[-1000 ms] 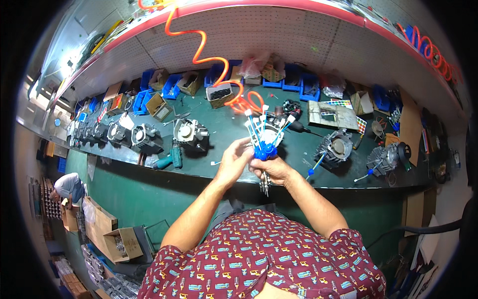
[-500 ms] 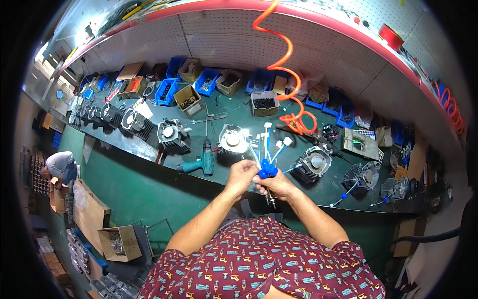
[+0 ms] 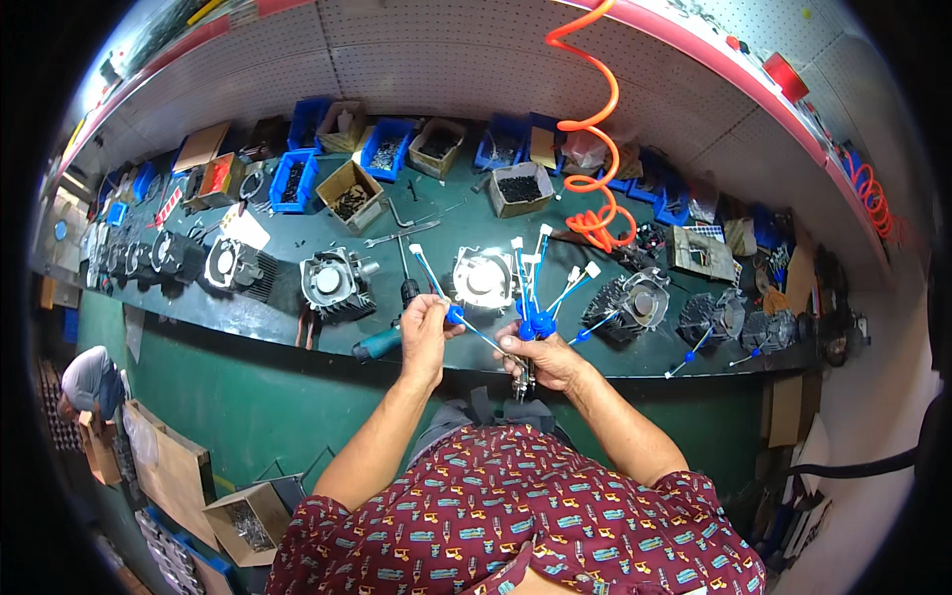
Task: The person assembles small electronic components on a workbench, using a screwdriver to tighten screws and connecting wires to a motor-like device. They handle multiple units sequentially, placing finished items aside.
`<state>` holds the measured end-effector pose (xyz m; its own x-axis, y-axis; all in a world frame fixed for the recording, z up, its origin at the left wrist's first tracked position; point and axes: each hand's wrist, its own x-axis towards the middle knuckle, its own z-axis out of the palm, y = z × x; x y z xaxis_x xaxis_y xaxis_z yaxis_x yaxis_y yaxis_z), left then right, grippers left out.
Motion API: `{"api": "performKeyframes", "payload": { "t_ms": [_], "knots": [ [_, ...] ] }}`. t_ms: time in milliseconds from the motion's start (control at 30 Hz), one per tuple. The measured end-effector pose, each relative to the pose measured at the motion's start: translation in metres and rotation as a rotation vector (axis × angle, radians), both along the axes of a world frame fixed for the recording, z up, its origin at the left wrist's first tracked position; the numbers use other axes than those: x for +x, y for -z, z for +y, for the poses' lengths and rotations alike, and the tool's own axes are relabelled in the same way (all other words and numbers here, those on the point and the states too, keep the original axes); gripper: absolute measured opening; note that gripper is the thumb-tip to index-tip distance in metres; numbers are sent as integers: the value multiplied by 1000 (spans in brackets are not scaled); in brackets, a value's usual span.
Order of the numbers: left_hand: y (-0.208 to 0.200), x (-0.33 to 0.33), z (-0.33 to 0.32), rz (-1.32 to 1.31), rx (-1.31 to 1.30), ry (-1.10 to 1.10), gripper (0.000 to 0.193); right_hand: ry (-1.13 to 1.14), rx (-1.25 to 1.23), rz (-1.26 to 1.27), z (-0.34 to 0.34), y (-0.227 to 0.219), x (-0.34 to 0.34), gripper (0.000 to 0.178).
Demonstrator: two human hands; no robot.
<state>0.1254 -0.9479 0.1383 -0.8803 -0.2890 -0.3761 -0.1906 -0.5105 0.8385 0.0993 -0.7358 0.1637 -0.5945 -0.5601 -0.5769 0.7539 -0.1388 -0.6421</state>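
My left hand (image 3: 424,335) pinches one thin white-and-blue cable (image 3: 455,314) at its round blue piece; a white connector tips the cable's upper end. The other end runs down toward my right hand (image 3: 551,361), which is closed around a bundle of similar cables (image 3: 538,323). Their blue pieces cluster above my fingers, white connectors fan out upward, and metallic ends hang below. Just beyond my hands, a finned metal engine housing (image 3: 483,279) lies on the dark green workbench (image 3: 459,220). Partly behind my left forearm is a teal power drill (image 3: 379,343).
More finned housings (image 3: 338,282) line the bench to both sides; those at right (image 3: 635,303) have cables attached. Blue bins (image 3: 295,182) and cardboard boxes (image 3: 352,195) of small parts stand behind. An orange coiled hose (image 3: 601,149) hangs down. Another person (image 3: 94,387) bends at far left.
My left hand has moved left, drawing one cable apart from the bundle in my right hand. The whole view has shifted slightly, and my left arm now covers part of the drill.
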Motion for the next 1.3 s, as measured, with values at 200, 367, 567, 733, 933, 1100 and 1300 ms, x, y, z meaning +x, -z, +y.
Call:
{"api": "performKeyframes", "payload": {
  "t_ms": [200,367,567,733,933,1100,1300],
  "knots": [
    [-27,-3,-10,383,-1065,117,19,31,7,33,4,4,-11,22],
    [-39,-1,-10,618,-1401,670,25,-70,-2,91,-1,-8,-23,20],
    [8,-32,-19,253,-1240,392,26,307,350,248,14,29,-46,15],
    [63,-43,-9,165,-1230,207,26,315,525,312,25,59,-55,16],
    [54,-31,8,147,-1322,200,27,312,523,411,8,75,-74,16],
    [45,-13,24,31,-1209,246,27,338,451,596,7,102,-101,19],
    [25,-7,26,-116,-1022,329,27,226,505,754,1,100,-119,23]
  ]
}}
